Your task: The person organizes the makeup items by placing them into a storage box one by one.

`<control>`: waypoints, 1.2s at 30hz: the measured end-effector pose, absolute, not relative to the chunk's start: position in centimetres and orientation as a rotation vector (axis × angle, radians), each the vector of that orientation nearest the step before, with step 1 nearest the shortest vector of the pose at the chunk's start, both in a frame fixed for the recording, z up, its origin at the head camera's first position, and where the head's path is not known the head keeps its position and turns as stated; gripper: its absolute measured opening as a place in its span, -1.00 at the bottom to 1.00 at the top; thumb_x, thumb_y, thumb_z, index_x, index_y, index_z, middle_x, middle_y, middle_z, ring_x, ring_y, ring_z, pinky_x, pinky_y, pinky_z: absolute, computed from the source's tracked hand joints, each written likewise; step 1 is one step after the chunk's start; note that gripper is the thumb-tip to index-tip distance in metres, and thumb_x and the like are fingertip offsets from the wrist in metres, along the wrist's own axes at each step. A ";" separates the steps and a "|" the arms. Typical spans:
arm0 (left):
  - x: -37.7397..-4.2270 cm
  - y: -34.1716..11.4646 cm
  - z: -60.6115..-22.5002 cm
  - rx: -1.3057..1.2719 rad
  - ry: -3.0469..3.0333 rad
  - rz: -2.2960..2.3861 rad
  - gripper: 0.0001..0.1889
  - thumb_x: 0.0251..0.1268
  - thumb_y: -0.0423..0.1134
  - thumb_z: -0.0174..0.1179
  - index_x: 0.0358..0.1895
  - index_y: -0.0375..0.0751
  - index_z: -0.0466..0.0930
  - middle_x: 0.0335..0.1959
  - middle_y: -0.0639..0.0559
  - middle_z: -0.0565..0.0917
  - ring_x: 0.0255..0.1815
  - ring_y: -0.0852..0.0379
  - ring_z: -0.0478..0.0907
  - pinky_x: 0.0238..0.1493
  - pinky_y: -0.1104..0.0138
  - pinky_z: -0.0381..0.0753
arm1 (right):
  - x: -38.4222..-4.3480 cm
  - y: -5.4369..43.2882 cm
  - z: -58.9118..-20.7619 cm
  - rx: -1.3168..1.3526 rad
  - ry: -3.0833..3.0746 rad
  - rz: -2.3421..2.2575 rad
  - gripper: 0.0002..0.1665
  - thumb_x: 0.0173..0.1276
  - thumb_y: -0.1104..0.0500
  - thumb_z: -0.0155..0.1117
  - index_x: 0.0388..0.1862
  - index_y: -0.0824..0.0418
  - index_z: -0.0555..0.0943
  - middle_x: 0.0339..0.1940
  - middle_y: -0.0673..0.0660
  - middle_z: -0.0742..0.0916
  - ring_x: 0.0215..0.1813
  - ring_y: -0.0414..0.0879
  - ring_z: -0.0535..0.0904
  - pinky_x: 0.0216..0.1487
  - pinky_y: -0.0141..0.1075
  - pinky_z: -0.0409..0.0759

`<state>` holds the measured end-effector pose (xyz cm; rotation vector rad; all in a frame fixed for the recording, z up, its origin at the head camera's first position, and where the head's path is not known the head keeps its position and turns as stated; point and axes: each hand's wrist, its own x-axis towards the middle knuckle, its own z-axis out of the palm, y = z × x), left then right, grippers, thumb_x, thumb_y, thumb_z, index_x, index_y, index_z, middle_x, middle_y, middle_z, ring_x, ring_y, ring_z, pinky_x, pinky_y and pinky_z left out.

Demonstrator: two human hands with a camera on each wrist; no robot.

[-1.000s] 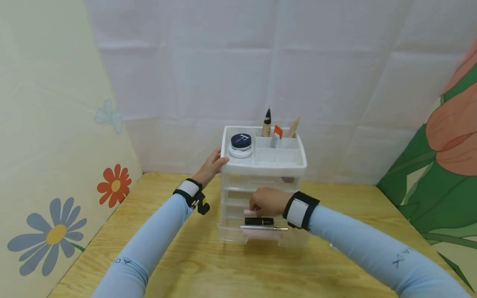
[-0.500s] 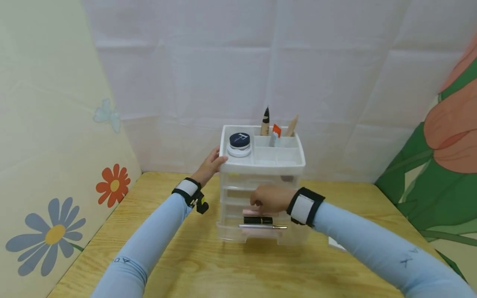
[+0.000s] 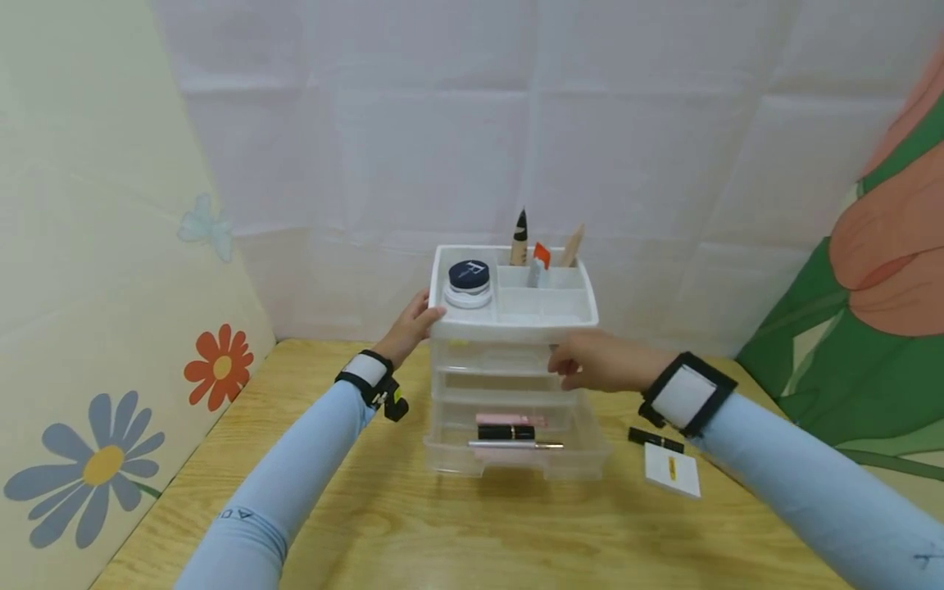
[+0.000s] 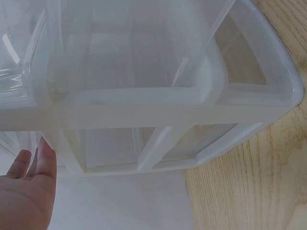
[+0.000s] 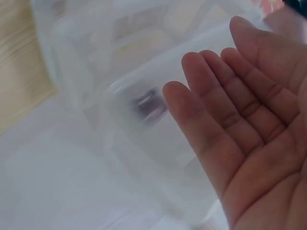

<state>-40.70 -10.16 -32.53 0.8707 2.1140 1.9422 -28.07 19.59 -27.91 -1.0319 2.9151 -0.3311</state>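
Note:
A white drawer organizer with clear drawers stands on the table. The bottom drawer is pulled out, holding a black cosmetic tube, a slim silver stick and a pink item. My left hand rests on the organizer's left side, thumb at the top rim; in the left wrist view its fingers lie against the frame. My right hand is in front of the upper drawers at the right, holding nothing. A small dark item shows through the clear plastic beside its fingertips.
The organizer's top tray carries round jars, a black-tipped pen, an orange-capped tube and a beige stick. Right of it on the table lie a black tube and a white box. A white cloth hangs behind.
My right hand has moved up and right, away from the pink item in the bottom drawer to the upper drawers. The left hand stays at the organizer's side.

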 end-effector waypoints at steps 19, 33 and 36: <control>-41.0 -10.9 -32.8 0.874 2.136 1.914 -0.30 0.44 -0.13 -0.13 0.55 -0.23 -0.14 0.39 -0.35 0.22 0.25 -0.19 0.33 0.29 -0.06 0.31 | -27.6 28.9 -35.5 -0.457 2.928 -0.495 -0.71 0.23 0.24 0.39 -0.09 0.36 0.67 -0.25 0.11 0.71 -0.21 0.00 0.61 -0.18 -0.05 0.62; -40.9 -10.7 -32.8 0.865 2.124 1.975 -0.32 0.36 -0.15 -0.09 0.51 -0.26 0.00 0.29 -0.37 0.32 0.09 -0.07 0.43 0.18 0.04 0.44 | -29.1 30.8 -41.4 -0.202 2.880 -0.475 -0.73 0.16 0.31 0.42 -0.15 0.39 0.66 -0.30 0.11 0.70 -0.22 0.02 0.61 -0.16 -0.03 0.60; -40.9 -10.7 -32.7 0.870 2.124 1.970 -0.32 0.36 -0.15 -0.09 0.51 -0.26 -0.01 0.30 -0.38 0.31 0.10 -0.08 0.43 0.19 0.04 0.43 | -29.3 30.9 -41.9 -0.180 2.887 -0.457 -0.77 0.15 0.33 0.43 -0.20 0.35 0.67 -0.32 0.09 0.69 -0.23 0.00 0.60 -0.16 -0.03 0.59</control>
